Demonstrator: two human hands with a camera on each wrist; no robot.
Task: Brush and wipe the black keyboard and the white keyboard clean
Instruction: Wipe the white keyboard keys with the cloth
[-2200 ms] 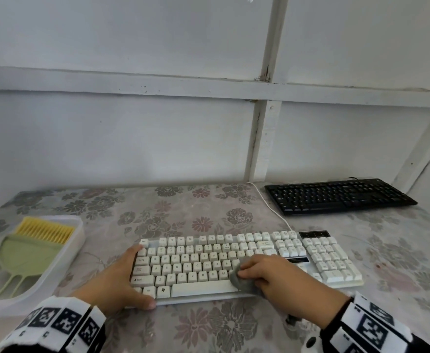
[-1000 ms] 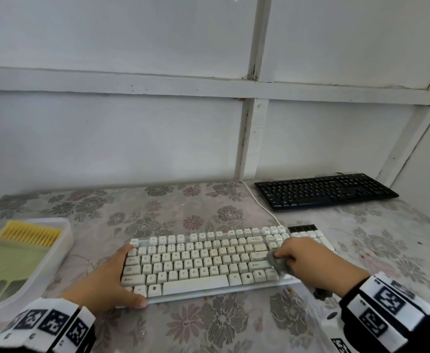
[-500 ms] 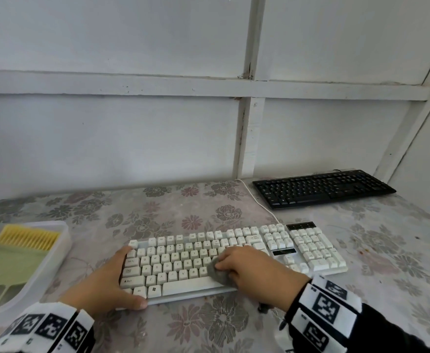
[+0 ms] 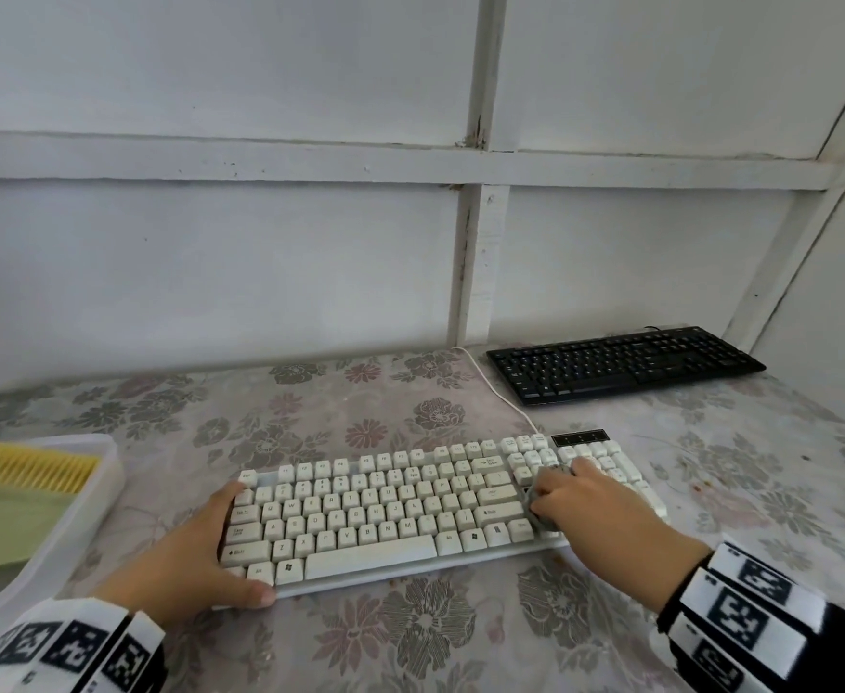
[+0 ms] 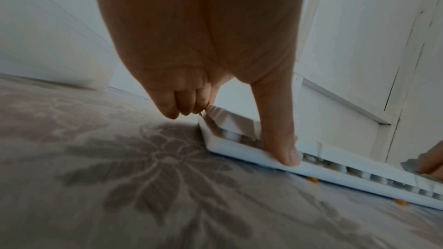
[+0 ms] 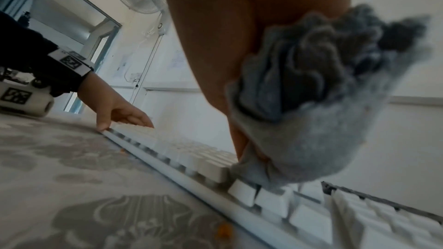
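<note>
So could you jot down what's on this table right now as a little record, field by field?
surface: table with a floral cover
white keyboard: near the front edge, being wiped
left hand: braces the white keyboard's left end, thumb on its front edge
right hand: grips a grey cloth against the keys beside the number pad
black keyboard: at the back right, by the wall, untouched
tray: clear plastic, at the left, holding a brush with yellow bristles and a green dustpan
crumbs: orange bits along the white keyboard's front edge
</note>
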